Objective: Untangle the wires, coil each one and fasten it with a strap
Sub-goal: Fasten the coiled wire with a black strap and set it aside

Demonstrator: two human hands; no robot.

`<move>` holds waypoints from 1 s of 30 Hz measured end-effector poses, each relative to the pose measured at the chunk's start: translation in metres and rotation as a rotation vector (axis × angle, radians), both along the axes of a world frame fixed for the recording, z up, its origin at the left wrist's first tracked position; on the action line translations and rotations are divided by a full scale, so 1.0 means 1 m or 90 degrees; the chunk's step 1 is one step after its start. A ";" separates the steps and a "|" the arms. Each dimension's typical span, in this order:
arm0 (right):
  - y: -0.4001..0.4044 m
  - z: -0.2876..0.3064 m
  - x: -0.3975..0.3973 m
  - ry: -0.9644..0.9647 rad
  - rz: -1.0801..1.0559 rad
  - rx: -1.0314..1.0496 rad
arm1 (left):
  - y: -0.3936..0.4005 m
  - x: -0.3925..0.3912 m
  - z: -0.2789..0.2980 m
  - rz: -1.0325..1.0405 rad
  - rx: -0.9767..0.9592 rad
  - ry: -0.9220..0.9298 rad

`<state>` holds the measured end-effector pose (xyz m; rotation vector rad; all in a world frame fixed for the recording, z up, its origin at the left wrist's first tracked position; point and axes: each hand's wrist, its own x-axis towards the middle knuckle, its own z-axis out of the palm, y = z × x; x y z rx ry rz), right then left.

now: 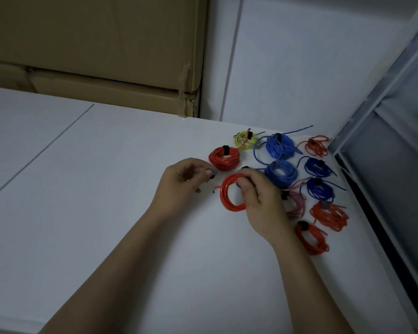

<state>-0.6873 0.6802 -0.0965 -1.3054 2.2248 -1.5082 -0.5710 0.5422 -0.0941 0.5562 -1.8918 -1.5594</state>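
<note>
White worktop (106, 213) runs out to a pale wall, with cardboard boxes (94, 56) stacked behind it. From the head view, your right hand (258, 201) has its grip clamped on the red coil (227, 196), thumb through the ring and fingers over its right side, holding it just above the worktop. Your left hand (184, 179), just left of the red coil, pinches a small dark strap (212, 174) between thumb and fingertip.

Beyond and to the right of the red coil lie the finished bundles, each already strapped: another red one (223, 159), a yellow-green one (244, 141), several blue (280, 145) and orange-red (329, 216).

Expect the wire to be light, smooth-jacketed and springy; the loops will likely fan apart if you ease off. Keep your hold where the turns lie bunched, and mind the short loose end (216, 189) poking out left of the red coil. Wrap the strap close beside your thumb.
</note>
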 end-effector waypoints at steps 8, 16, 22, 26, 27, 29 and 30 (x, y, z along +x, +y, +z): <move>-0.005 -0.012 0.002 0.039 0.034 -0.003 | 0.009 -0.002 -0.003 -0.065 0.094 0.042; -0.003 -0.005 0.004 0.011 0.069 -0.046 | 0.009 -0.002 -0.005 -0.023 -0.068 0.022; -0.004 -0.011 0.003 0.046 0.035 -0.003 | 0.006 -0.001 -0.010 -0.031 -0.225 0.010; -0.001 -0.011 0.002 0.084 0.023 0.003 | 0.008 -0.001 -0.012 -0.027 -0.255 0.018; -0.002 -0.011 0.002 0.096 0.025 0.002 | 0.009 -0.001 -0.011 -0.014 -0.225 0.014; -0.002 -0.010 0.003 0.119 0.028 -0.004 | 0.012 -0.002 -0.008 0.000 -0.171 0.008; -0.003 -0.010 0.004 0.126 0.027 -0.008 | 0.012 -0.002 -0.007 0.001 -0.154 0.010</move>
